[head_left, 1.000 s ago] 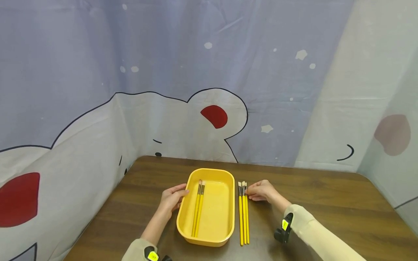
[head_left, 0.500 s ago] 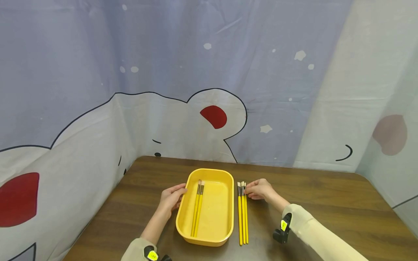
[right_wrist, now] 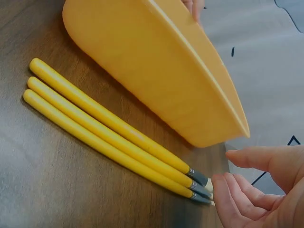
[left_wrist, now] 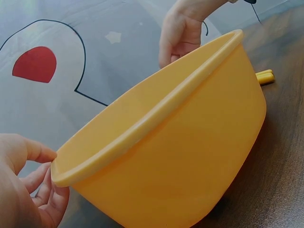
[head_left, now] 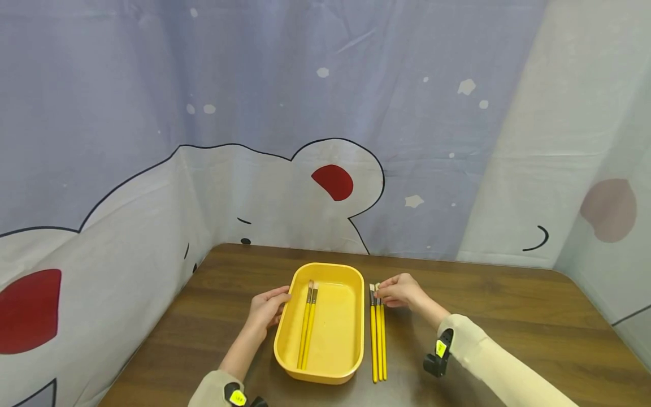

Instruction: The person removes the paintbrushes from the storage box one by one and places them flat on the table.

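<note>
A yellow plastic tray (head_left: 333,345) stands on the table, with two yellow-handled paintbrushes (head_left: 307,330) lying inside along its left side. My left hand (head_left: 267,310) grips the left rim, thumb on top and fingers under it, as the left wrist view (left_wrist: 28,183) also shows. To the right of the tray, three more paintbrushes (right_wrist: 114,133) lie side by side on the tabletop, bristles pointing away. My right hand (head_left: 402,292) is over their bristle ends; in the right wrist view, its thumb (right_wrist: 251,157) stands apart from the fingers, whose tips overlap the bristles.
The brown wooden table (head_left: 488,316) has its back edge against a printed cloth backdrop (head_left: 229,85). Another fold of cloth (head_left: 117,294) hangs along the left side. A small black camera (head_left: 438,356) is strapped to the right wrist.
My right hand has shifted slightly left and away, from beside the rightmost paintbrush to over the bristle ends. The left hand, tray and paintbrushes stay in place.
</note>
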`<state>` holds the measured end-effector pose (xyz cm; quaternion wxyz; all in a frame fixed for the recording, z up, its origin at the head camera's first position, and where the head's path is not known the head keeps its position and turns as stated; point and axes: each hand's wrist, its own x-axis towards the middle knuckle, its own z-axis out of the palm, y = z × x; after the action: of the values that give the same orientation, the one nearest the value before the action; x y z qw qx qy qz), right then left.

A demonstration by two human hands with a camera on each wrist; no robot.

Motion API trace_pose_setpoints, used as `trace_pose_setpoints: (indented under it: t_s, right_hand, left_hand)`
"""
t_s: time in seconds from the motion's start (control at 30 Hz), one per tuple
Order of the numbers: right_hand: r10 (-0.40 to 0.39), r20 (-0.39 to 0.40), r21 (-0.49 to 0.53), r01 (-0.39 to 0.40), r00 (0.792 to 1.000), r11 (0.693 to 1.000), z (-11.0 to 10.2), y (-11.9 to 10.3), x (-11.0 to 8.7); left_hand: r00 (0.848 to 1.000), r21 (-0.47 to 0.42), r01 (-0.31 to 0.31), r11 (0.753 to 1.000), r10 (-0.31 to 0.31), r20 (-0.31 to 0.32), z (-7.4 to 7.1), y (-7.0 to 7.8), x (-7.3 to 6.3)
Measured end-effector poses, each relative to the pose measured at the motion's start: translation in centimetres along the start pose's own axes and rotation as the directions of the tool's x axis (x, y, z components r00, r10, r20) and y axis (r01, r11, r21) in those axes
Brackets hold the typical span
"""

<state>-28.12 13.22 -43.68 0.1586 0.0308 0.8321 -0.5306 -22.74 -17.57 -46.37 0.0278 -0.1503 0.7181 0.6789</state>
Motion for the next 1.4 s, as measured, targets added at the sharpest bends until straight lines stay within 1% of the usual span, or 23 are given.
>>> trace_pose_setpoints:
  t_s: [0.1, 0.23, 0.33, 0.63, 0.87, 1.03, 1.27, 1.4]
  right_hand:
    - [-0.005, 0.01, 0.006, 0.005, 1.0, 1.0, 0.1, -0.3, 0.0]
    - [-0.01, 0.025, 0.047, 0.009, 1.0, 0.999, 0.2, -0.9, -0.2]
    - [-0.019, 0.028, 0.057, 0.017, 0.999, 0.998, 0.2, -1.4, -0.2]
    - [-0.052, 0.035, 0.004, 0.052, 0.998, 0.999, 0.4, -2.9, -0.1]
    - [-0.067, 0.053, 0.001, 0.067, 0.996, 0.998, 0.9, -4.0, -0.3]
    - [-0.085, 0.068, -0.011, 0.086, 0.994, 0.996, 1.4, -4.7, -0.4]
    - [-0.08, 0.082, 0.001, 0.08, 0.993, 0.997, 2.2, -5.5, -0.5]
    - [-0.093, 0.081, -0.021, 0.095, 0.992, 0.995, 2.7, -5.8, -0.5]
  left_hand:
    - [1.0, -0.003, -0.004, 1.0, 0.004, 0.001, 0.0, -0.1, 0.1]
    - [1.0, -0.002, -0.003, 1.0, 0.003, -0.001, 0.0, -0.1, 0.1]
    - [1.0, -0.001, -0.003, 1.0, 0.003, -0.006, 0.0, -0.1, 0.1]
    - [1.0, -0.026, -0.003, 1.0, 0.003, -0.031, 0.1, -0.2, 0.4]
    - [0.999, -0.012, 0.003, 1.0, -0.003, -0.039, 0.3, -0.2, 0.4]
    - [0.999, 0.01, -0.005, 1.0, 0.005, -0.038, 0.2, -0.3, 0.3]
    - [0.999, 0.004, -0.003, 1.0, 0.003, -0.032, 0.1, -0.2, 0.4]
    - [1.0, 0.008, 0.004, 1.0, -0.003, -0.028, 0.2, -0.2, 0.4]
